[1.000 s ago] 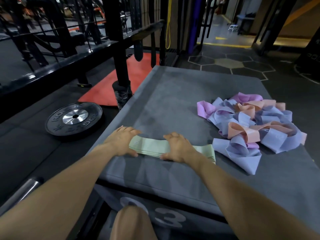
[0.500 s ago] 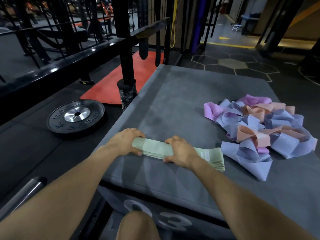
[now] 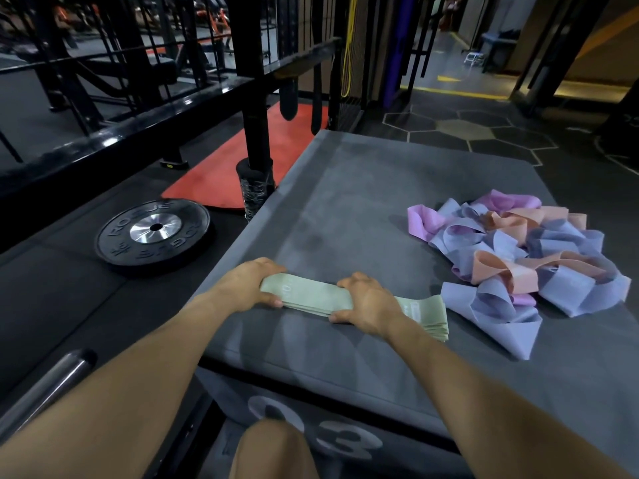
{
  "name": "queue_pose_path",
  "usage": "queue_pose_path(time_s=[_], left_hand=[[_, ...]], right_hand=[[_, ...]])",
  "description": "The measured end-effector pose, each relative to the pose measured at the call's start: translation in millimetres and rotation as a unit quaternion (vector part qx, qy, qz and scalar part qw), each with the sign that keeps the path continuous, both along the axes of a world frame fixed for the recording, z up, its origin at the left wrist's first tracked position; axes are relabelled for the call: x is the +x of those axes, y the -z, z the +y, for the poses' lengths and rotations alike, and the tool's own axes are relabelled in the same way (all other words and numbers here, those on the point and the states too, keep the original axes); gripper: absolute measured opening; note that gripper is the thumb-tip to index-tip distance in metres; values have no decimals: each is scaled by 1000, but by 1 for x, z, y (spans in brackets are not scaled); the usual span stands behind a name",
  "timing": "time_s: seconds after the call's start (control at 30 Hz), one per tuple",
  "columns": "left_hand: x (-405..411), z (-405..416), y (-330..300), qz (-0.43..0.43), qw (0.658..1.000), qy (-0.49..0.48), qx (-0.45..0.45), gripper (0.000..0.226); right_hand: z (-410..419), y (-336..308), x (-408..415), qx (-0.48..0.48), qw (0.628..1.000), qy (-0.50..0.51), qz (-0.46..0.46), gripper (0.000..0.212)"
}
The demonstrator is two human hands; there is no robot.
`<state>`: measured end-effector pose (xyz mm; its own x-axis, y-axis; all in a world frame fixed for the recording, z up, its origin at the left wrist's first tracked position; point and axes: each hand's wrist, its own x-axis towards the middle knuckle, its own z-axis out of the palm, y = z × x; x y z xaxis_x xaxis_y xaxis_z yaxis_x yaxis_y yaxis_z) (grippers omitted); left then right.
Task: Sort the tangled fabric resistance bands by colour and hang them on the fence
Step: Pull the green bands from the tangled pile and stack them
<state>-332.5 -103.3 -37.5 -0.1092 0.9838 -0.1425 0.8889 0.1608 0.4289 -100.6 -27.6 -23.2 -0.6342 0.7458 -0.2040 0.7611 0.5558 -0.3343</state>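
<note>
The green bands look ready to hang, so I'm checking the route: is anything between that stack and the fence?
Nothing visible blocks it. Both hands, left and right, grip the green stack on the grey box; the black fence rail lies beyond the box's left edge, over open floor.

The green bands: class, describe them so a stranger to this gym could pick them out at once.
On the big grey padded box, near its front edge, lies a flat stack of green bands, gripped by the left hand and right hand. Unlike the tangled heap of purple, pink and peach bands farther right, it is neat and one colour.
</note>
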Motion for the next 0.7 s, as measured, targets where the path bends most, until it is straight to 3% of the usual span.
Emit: queue_pose_path(time_s=[0.23, 0.33, 0.53, 0.7], left_hand=[[10, -2, -9, 69, 997, 11, 19, 89], [16, -2, -18, 137, 990, 37, 15, 95], [14, 5, -17, 175, 984, 32, -30, 73], [10, 12, -14, 149, 986, 31, -62, 75]], right_hand=[[-2, -4, 0, -1, 1000, -7, -7, 76], [-3, -5, 5, 5, 1000, -10, -11, 79], [-1, -4, 9, 6, 1000, -2, -21, 68], [0, -1, 12, 8, 1000, 5, -19, 64]])
